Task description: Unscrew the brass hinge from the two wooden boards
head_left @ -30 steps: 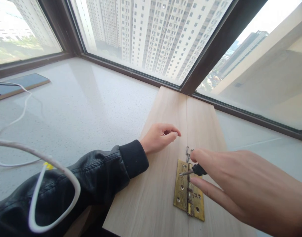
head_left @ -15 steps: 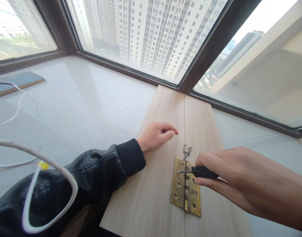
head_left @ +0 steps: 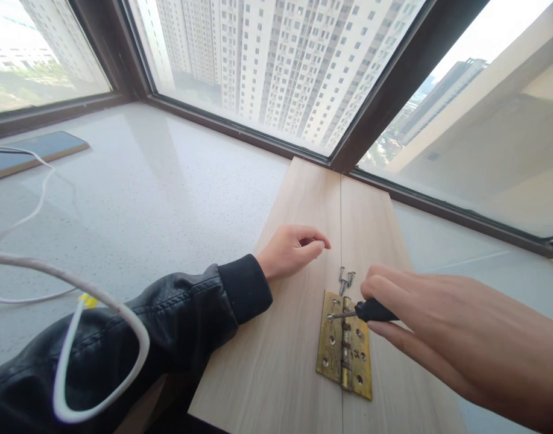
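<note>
Presumably for steady aim, the right hand [head_left: 443,331] grips the screwdriver [head_left: 369,310] in closed fingers, tip at the brass hinge [head_left: 345,348] beside it, while the loosely curled, seemingly empty left hand [head_left: 290,250] leaves the screws [head_left: 350,279] between them reachable.

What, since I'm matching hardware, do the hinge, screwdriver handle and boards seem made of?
Hinge: probably brass or brass-plated metal; worn yellow sheen, dark patches. Screwdriver handle: likely black plastic or rubber; dull surface. Boards: pale wood or wood-look laminate; fine grain, smooth finish.
</note>
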A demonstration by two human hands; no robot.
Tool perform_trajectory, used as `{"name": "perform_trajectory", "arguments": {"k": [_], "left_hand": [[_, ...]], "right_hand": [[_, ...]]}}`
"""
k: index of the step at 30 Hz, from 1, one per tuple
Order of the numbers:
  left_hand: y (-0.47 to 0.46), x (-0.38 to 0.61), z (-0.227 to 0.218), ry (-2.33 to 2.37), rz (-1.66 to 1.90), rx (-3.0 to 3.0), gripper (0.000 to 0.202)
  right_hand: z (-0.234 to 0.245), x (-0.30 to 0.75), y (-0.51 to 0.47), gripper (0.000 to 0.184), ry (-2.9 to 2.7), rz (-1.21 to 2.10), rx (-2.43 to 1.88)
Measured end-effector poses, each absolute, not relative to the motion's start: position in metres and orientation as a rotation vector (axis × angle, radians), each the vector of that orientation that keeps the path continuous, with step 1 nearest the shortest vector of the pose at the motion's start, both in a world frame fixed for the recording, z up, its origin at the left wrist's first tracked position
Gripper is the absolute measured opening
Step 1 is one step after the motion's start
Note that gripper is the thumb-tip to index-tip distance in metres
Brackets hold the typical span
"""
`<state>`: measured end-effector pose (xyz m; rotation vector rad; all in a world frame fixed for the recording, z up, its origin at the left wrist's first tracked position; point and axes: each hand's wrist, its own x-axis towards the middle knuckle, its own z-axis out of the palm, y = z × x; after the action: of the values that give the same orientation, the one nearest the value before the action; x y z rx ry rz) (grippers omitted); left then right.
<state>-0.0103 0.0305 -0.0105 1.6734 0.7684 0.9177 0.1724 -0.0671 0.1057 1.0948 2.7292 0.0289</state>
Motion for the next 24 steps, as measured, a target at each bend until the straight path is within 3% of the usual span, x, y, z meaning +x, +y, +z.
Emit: {"name": "perform_trajectory", "arguments": {"k": [6,11,18,24], "left_hand": [[0.03,-0.011,-0.009,0.775,0.909,1.667,0.023],[0.03,-0.01,-0.009,0.775,0.899,1.661,0.023],[0.03,-0.011,-0.008,0.767,0.912,1.668,0.022],[0.03,-0.011,-0.008,0.771,0.913,1.689,0.023]], "right_hand": [[0.113,0.174,-0.057,0.011,2.773,-0.03,0.903],[0.114,0.166,-0.06,0.021,2.669,-0.287,1.079],[0.1,0.152,-0.071,0.04,2.626,0.112,1.395],[0.101,0.164,-0.077,0.018,2.689,0.229,1.321]]}}
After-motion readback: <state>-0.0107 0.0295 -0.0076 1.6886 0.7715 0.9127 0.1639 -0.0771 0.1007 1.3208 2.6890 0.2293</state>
